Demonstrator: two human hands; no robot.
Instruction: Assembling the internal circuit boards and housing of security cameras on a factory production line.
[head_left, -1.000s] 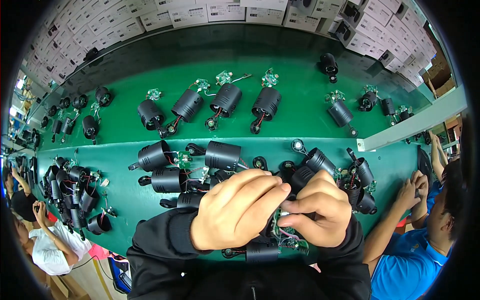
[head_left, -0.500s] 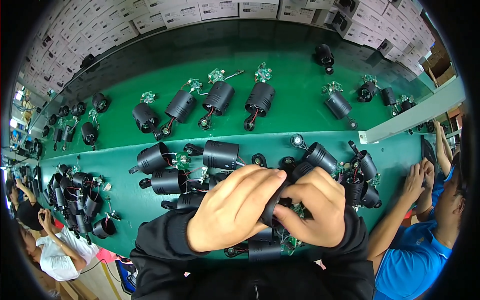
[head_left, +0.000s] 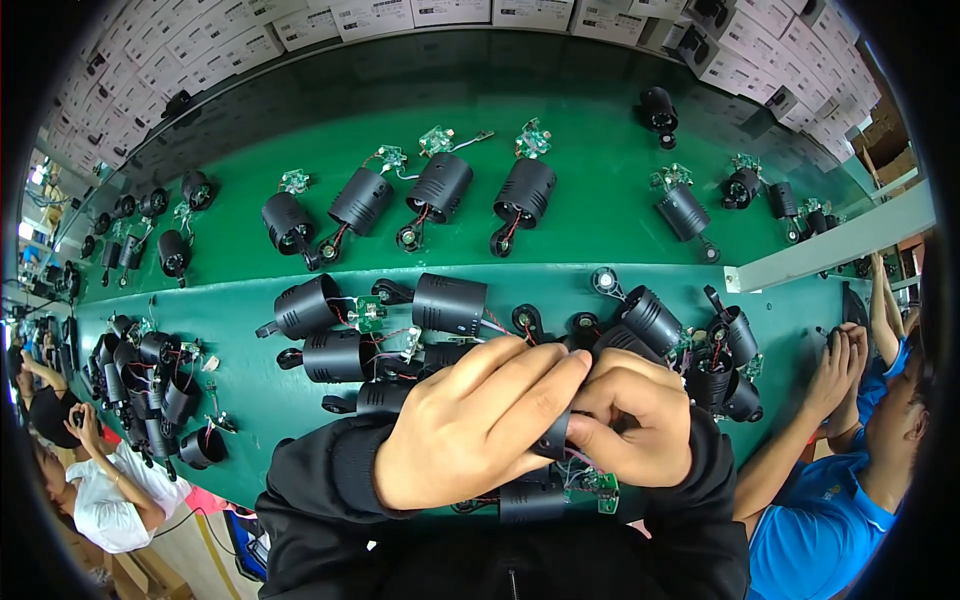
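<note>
A black cylindrical housing (head_left: 553,438) is wrapped in the fingers of my left hand (head_left: 470,425), which hides most of it. At the housing's right end, my right hand (head_left: 638,425) has thumb and forefinger pressed together. What those fingertips grip, if anything, is hidden. Thin wires (head_left: 585,460) show just beneath my right hand, and below them hangs or lies a small green circuit board (head_left: 607,492). Another black housing (head_left: 530,502) lies on the bench under my hands, close to my body.
Several black housings (head_left: 450,303) with wires and boards lie around my hands. A heap of them (head_left: 150,385) is at left. More housings (head_left: 525,190) line the raised green shelf (head_left: 580,235). White cartons (head_left: 450,12) stand behind. A metal bar (head_left: 830,235) and a co-worker's arms (head_left: 800,430) are at right.
The housing has turned in my hands, so less of its open rim shows. My right fingers have drawn closer together. The green board below my right hand shows more plainly.
</note>
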